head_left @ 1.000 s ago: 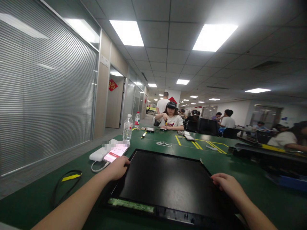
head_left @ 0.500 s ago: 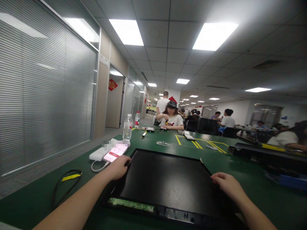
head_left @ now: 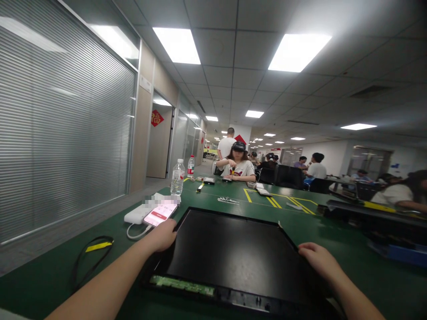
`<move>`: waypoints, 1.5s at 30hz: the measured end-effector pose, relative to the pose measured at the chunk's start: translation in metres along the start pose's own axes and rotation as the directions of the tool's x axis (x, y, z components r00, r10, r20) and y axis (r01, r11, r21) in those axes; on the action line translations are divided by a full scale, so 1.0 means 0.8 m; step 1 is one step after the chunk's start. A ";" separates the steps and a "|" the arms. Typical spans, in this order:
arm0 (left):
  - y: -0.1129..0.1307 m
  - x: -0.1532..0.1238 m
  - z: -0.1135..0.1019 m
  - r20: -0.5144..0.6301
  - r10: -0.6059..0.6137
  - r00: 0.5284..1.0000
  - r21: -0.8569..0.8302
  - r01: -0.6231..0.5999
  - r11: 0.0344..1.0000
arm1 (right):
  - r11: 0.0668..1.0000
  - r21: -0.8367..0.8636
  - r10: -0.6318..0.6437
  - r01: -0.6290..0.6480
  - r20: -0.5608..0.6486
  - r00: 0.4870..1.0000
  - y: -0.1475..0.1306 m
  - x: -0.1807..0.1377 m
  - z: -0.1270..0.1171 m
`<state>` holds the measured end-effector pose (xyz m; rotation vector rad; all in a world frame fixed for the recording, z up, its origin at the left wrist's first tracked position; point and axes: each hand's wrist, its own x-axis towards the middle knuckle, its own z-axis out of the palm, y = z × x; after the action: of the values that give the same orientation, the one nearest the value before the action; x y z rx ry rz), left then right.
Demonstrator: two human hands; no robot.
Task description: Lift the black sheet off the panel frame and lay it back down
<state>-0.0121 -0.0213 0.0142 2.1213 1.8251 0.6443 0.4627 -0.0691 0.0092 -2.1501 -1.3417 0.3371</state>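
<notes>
A large black display panel (head_left: 233, 249) in a thin dark frame lies flat in front of me. A green circuit board strip (head_left: 182, 285) shows along its near edge, at the left. My left hand (head_left: 164, 235) is closed at the panel's left edge, its fingertips partly hidden. On the opposite side, my right hand (head_left: 318, 259) pinches the right edge, with its lower fingers out of sight behind the frame.
Beyond my left hand lie a lit phone (head_left: 161, 213) with a cable and a white power bank (head_left: 135, 215). Water bottles (head_left: 178, 178) stand behind. A black strap (head_left: 91, 262) lies left, dark equipment (head_left: 373, 222) right. A person (head_left: 240, 169) sits across the green table (head_left: 203, 200).
My left hand has shifted slightly left, its thumb drawing back from over the frame to its outer edge. My right hand has slid slightly outward and down. The panel stays in place.
</notes>
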 end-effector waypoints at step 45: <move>0.015 0.016 -0.003 0.190 -0.279 0.941 -0.900 0.281 0.334 | 0.994 -0.086 -0.057 0.062 0.061 0.997 -0.005 -0.008 0.001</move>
<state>-0.0018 -0.0106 0.0239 0.9836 1.2237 1.1940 0.4562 -0.0731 0.0104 -2.1823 -1.4753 0.3249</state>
